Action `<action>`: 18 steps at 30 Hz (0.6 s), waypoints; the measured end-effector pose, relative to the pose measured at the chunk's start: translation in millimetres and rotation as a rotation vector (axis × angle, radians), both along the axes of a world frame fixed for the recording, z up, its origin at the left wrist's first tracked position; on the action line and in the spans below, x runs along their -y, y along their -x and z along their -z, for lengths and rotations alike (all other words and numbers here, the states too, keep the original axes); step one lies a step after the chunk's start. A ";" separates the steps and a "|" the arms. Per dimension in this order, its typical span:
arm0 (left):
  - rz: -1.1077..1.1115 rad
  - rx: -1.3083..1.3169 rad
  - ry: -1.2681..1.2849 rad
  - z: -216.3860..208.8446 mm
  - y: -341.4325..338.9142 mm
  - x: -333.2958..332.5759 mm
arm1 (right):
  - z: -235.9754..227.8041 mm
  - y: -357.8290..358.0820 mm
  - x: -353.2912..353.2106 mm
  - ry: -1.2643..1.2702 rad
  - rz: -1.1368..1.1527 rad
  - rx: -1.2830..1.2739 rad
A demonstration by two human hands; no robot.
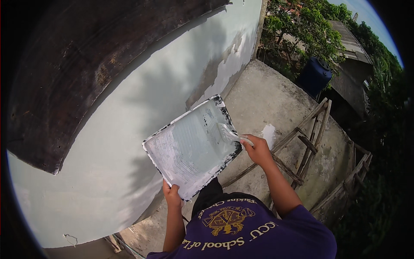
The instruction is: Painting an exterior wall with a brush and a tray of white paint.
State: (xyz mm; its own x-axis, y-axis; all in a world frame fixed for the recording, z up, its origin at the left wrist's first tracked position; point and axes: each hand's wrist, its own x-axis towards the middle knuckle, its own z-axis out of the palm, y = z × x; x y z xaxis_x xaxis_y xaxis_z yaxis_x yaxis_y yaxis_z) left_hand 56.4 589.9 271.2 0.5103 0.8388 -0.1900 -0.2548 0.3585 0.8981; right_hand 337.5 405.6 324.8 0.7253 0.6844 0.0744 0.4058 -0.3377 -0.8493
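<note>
A rectangular paint tray (226, 113) is tilted in front of me, its rim blotched black and white. Pale paint coats its ribbed slope and the deeper end. My left hand (172, 196) grips the tray's near left corner, thumb over the edge. In my right hand (257, 150) is the light handle of a paintbrush (233, 134), its head down in the paint at the tray's right end. Fingers on the far side of the handle are partly hidden.
A pale, partly patched wall (129, 142) runs along my left, with a dark rusty sheet (77, 77) overhead. A wooden ladder-like frame (308, 144) lies on the concrete slab (276, 95) to my right. Beyond the slab's edge are a blue tank (315, 75), roofs and trees.
</note>
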 end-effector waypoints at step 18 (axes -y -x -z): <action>0.449 -0.094 -0.188 0.3 -164.8 -132.0 | -40.4 -146.0 -104.5 0.154 0.450 0.283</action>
State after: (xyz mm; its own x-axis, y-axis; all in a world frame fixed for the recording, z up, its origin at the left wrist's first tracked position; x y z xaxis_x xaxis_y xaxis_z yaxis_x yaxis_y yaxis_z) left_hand 221.2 721.9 270.9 0.8170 0.5641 -0.1195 -0.0268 0.2441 0.9694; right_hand 483.6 510.1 365.2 0.9147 0.3301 0.2329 0.3985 -0.6418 -0.6552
